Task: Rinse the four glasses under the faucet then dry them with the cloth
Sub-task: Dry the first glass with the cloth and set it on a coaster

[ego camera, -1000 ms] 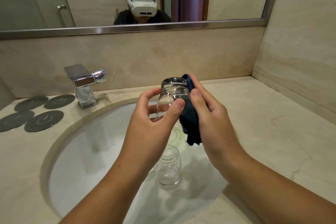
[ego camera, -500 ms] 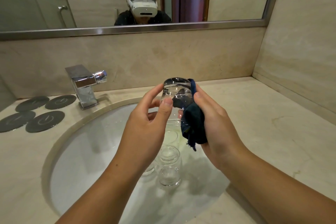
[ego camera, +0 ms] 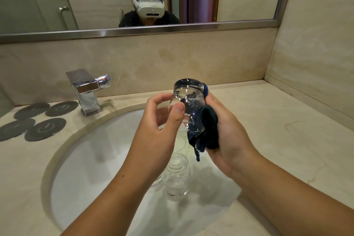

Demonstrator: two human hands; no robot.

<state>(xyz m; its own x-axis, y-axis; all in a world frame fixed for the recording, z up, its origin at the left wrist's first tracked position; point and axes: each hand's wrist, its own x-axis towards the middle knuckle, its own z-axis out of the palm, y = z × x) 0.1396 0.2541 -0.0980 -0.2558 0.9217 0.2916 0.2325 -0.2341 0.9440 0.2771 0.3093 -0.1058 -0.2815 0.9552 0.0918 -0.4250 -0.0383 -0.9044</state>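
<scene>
Sink [ego camera: 80, 159]: a white oval basin set in the bench [ego camera: 268, 140]; clear glasses [ego camera: 177, 186] stand in it directly below the hands, overlapping each other, so their count is hard to make out.
Left hand [ego camera: 159, 136]: fingers curled around the near-left side of the held glass [ego camera: 188, 105], thumb [ego camera: 177, 116] pressed flat on its wall; the other fingertips are behind the glass and only dimly seen.
Held glass: above the sink, upside down, thick base on top and mouth downward, between the two hands.
Right hand [ego camera: 228, 136]: fingers closed on the dark blue cloth [ego camera: 206, 130], pressing it to the right side of the held glass; a loose end of the cloth hangs below the palm.
Faucet [ego camera: 87, 92]: chrome, square, on the bench at the sink's far-left rim; no stream visible.
Coasters [ego camera: 32, 120]: four dark round ones on the bench, left of the faucet.
Mirror [ego camera: 134, 32]: on the far wall, reflecting a person wearing a white headset.
</scene>
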